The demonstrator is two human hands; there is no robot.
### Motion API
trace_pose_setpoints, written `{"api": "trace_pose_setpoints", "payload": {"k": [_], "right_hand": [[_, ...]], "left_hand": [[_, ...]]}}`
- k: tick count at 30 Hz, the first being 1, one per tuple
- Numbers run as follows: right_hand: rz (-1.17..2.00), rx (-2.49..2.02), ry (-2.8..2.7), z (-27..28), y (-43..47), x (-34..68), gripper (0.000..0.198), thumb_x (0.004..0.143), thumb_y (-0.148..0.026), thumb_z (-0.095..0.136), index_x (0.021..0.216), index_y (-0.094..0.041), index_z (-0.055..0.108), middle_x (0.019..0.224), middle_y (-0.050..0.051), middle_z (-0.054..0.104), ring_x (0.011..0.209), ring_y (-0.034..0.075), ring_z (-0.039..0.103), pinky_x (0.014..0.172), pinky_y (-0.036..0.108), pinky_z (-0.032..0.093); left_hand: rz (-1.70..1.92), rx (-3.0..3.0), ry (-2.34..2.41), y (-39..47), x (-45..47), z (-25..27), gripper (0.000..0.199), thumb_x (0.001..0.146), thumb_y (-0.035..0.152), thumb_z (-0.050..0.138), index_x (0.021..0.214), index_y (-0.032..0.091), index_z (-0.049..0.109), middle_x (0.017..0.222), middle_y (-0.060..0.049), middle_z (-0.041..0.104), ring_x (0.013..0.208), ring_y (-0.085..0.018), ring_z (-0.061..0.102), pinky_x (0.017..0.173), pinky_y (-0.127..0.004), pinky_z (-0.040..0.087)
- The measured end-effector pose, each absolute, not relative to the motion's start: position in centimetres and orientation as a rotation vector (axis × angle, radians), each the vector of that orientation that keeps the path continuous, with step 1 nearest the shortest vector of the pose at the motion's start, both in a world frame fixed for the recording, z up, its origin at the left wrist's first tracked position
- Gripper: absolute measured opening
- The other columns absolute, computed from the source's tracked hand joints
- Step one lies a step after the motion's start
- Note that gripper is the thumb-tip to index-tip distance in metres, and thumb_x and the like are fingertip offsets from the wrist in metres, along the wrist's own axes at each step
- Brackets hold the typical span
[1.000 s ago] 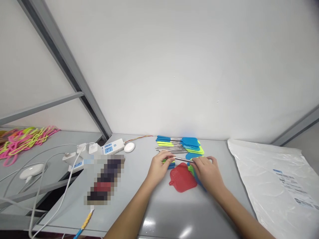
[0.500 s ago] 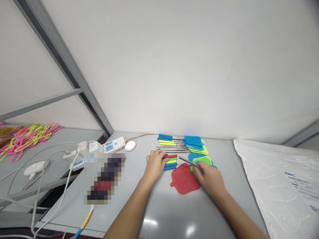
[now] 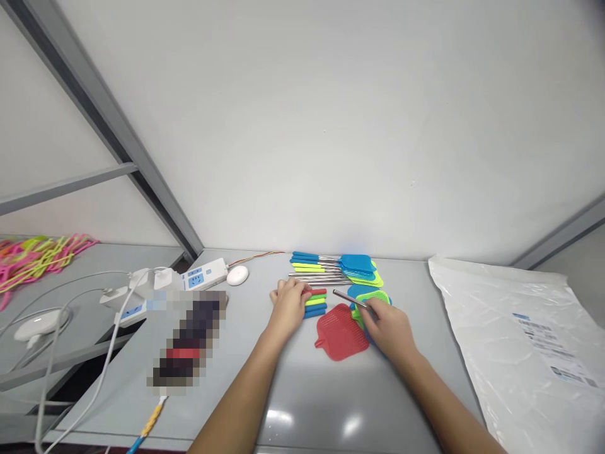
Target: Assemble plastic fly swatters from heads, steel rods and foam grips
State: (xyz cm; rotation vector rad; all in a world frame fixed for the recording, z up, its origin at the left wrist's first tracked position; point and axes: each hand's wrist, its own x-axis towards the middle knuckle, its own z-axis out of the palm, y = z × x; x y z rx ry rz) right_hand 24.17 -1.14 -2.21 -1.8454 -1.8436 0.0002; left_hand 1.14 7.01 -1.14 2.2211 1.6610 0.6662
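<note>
Right hand (image 3: 388,323) around metal rod (image 3: 348,298)

Swatter head (image 3: 341,337) was red w/ a grid of tiny holes. Up-left of it, handle sleeves (image 3: 316,302) ran red, green, yellow-green, blue, blue. Rod (image 3: 348,298) above it: shiny silver. Beyond it, stacked swatters (image 3: 357,261) were blue & yellow-green w/ silver shafts. Table (image 3: 302,397) around it was grey; bag (image 3: 486,334) to its right, white w/ dark print & blue bar.
</note>
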Motion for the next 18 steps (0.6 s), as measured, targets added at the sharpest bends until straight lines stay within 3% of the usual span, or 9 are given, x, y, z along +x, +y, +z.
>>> {"api": "trace_pose_setpoints", "payload": {"k": [3, 6, 9, 12, 18], "right_hand": [[0.002, -1.837, -1.833, -2.2, -1.2, 24.1, 0.027, 0.091, -0.038, 0.043, 0.079, -0.022, 0.06, 0.07, -0.001, 0.064, 0.06, 0.013, 0.056, 0.056, 0.024, 0.032], [-0.013, -1.823, -1.813, -2.3, -1.3, 24.4, 0.027, 0.091, -0.038, 0.043, 0.079, -0.022, 0.06, 0.07, -0.001, 0.064, 0.061, 0.013, 0.055, 0.056, 0.023, 0.032], [-0.023, -1.808, -1.779, -2.3, -1.3, 24.9, 0.027, 0.09, -0.04, 0.044, 0.079, -0.022, 0.06, 0.069, -0.001, 0.064, 0.061, 0.013, 0.055, 0.057, 0.023, 0.033], [-0.012, -1.803, -1.749, -2.3, -1.3, 25.4, 0.027, 0.09, -0.042, 0.044, 0.079, -0.022, 0.06, 0.069, -0.001, 0.063, 0.059, 0.013, 0.054, 0.056, 0.023, 0.032], [0.051, -1.817, -1.717, -2.0, -1.4, 25.6, 0.028, 0.09, -0.043, 0.044, 0.077, -0.023, 0.058, 0.068, -0.001, 0.063, 0.059, 0.013, 0.054, 0.056, 0.023, 0.032]], "left_hand": [[0.795, 2.195, 1.65, 6.5, 1.2, -0.1, 0.03, 0.097, 0.033, 0.03, 0.092, 0.023, 0.058, 0.097, -0.005, 0.061, 0.096, -0.023, 0.048, 0.081, -0.037, 0.032], [0.798, 2.139, 1.528, 5.6, 0.7, 1.2, 0.035, 0.098, 0.038, 0.022, 0.086, 0.022, 0.05, 0.08, -0.003, 0.06, 0.08, -0.02, 0.052, 0.077, -0.034, 0.035], [0.691, 2.158, 1.476, 4.9, -0.1, 1.9, 0.03, 0.088, 0.053, 0.042, 0.086, 0.023, 0.047, 0.08, -0.002, 0.059, 0.076, -0.022, 0.053, 0.072, -0.033, 0.037], [0.57, 2.21, 1.497, 4.8, -0.9, 1.8, 0.037, 0.073, 0.055, 0.063, 0.086, 0.024, 0.047, 0.089, -0.004, 0.06, 0.085, -0.026, 0.054, 0.075, -0.035, 0.038], [0.479, 2.28, 1.473, 5.8, -1.8, 0.7, 0.033, 0.071, 0.043, 0.07, 0.082, 0.023, 0.047, 0.085, -0.002, 0.059, 0.085, -0.025, 0.052, 0.076, -0.033, 0.035]]}}
